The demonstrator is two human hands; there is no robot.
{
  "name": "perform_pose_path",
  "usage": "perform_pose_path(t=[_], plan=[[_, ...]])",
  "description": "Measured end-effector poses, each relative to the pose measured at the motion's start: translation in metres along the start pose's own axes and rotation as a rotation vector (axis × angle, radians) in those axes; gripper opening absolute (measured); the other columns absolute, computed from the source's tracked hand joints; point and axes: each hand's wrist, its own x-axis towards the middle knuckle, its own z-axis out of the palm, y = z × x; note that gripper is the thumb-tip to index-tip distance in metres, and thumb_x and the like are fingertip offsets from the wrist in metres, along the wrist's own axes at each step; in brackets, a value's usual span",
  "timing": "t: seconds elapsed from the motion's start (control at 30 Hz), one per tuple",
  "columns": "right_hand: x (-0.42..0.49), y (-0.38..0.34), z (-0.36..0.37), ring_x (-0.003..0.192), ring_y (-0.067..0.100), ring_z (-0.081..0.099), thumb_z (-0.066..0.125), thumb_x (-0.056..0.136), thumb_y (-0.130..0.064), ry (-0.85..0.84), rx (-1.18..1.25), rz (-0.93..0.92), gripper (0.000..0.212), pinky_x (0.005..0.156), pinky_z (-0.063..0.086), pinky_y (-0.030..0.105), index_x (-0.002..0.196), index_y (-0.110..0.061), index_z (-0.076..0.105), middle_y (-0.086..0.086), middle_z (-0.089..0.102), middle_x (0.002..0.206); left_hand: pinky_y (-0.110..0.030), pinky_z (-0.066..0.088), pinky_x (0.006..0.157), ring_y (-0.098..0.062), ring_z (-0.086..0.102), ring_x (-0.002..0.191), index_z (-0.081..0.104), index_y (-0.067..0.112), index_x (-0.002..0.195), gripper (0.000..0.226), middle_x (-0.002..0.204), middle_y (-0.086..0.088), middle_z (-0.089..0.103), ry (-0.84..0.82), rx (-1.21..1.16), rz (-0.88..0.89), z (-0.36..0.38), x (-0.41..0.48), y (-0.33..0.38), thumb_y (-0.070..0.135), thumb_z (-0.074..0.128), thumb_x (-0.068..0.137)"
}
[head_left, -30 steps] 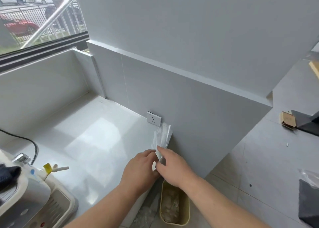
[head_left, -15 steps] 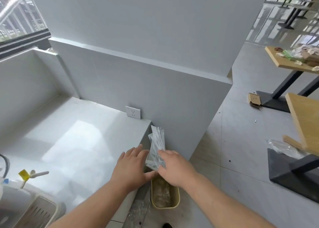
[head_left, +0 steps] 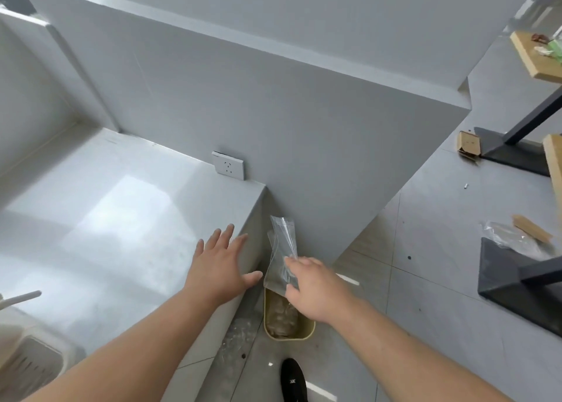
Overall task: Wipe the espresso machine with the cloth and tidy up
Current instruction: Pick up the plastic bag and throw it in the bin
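The head view looks down on a white glossy counter [head_left: 100, 219] that meets a grey half-wall [head_left: 304, 127] carrying a white socket [head_left: 228, 166]. The left hand [head_left: 220, 267] is spread flat, fingers straight, over the counter's edge and grasps nothing. The right hand [head_left: 313, 286] pinches a clear plastic bag [head_left: 281, 249] just above a yellow bin [head_left: 289, 319] standing on the grey tiled floor [head_left: 425, 280] beside the counter. A corner of the espresso machine [head_left: 27, 362] shows at lower left. Wooden tables [head_left: 538, 58] on dark bases stand well apart at right.
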Motion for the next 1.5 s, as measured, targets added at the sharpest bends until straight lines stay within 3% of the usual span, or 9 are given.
perform_pose_path(t=[0.3,0.53,0.63,0.77,1.07,1.3,1.5], plan=[[0.029,0.018,0.022,0.154,0.020,0.030,0.047,0.102,-0.039,-0.057,-0.008,-0.005,0.067,0.123,0.030,0.039,0.164,-0.024,0.030,-0.002,0.036,0.168,-0.054,0.004,0.131,-0.026,-0.001,0.163,0.016,0.039,0.165,0.095,0.178,0.000,0.002,0.002,0.118,0.063,0.024,0.037,-0.033,0.082,0.043,0.084],[0.049,0.026,0.049,0.154,0.021,0.030,0.046,0.102,-0.038,-0.138,-0.004,0.012,0.066,0.124,0.033,0.043,0.164,-0.024,0.029,-0.003,0.035,0.168,-0.058,-0.001,0.129,-0.030,-0.013,0.162,0.031,0.041,0.161,0.087,0.177,-0.005,-0.007,0.066,0.199,0.128,0.051,0.037,-0.047,0.079,0.038,0.084],[0.058,0.030,0.062,0.153,0.020,0.030,0.047,0.102,-0.037,-0.164,0.012,0.021,0.066,0.123,0.035,0.042,0.164,-0.024,0.029,-0.003,0.036,0.168,-0.060,0.003,0.129,-0.030,-0.007,0.163,0.031,0.039,0.162,0.084,0.178,-0.006,0.001,0.126,0.182,0.136,0.057,0.038,-0.049,0.076,0.041,0.087],[0.072,0.031,0.082,0.152,0.021,0.032,0.049,0.101,-0.036,-0.180,0.034,0.033,0.066,0.120,0.038,0.041,0.163,-0.023,0.032,-0.002,0.039,0.166,-0.057,0.007,0.130,-0.026,0.000,0.163,0.017,0.032,0.167,0.090,0.177,-0.002,0.010,0.204,0.130,0.126,0.064,0.039,-0.053,0.072,0.044,0.090],[0.106,0.036,0.138,0.137,0.030,0.046,0.054,0.092,-0.036,-0.253,0.100,0.094,0.062,0.105,0.047,0.039,0.152,-0.021,0.047,0.004,0.054,0.151,-0.062,0.010,0.129,-0.030,0.009,0.163,0.024,0.027,0.167,0.090,0.176,-0.005,0.017,0.210,0.147,0.126,0.068,0.042,-0.056,0.073,0.042,0.091],[0.138,0.049,0.167,0.141,0.033,0.044,0.052,0.093,-0.039,-0.299,0.159,0.171,0.069,0.111,0.045,0.043,0.158,-0.022,0.040,0.009,0.050,0.156,-0.066,0.011,0.127,-0.030,0.010,0.163,0.023,0.027,0.167,0.092,0.176,-0.005,0.016,0.203,0.168,0.133,0.071,0.044,-0.059,0.075,0.041,0.090],[0.157,0.063,0.193,0.139,0.034,0.045,0.053,0.093,-0.039,-0.356,0.161,0.229,0.066,0.108,0.047,0.042,0.156,-0.019,0.043,0.013,0.053,0.151,-0.066,0.010,0.127,-0.030,0.008,0.163,0.020,0.028,0.167,0.092,0.176,-0.005,0.015,0.175,0.169,0.133,0.067,0.044,-0.057,0.076,0.039,0.091]])
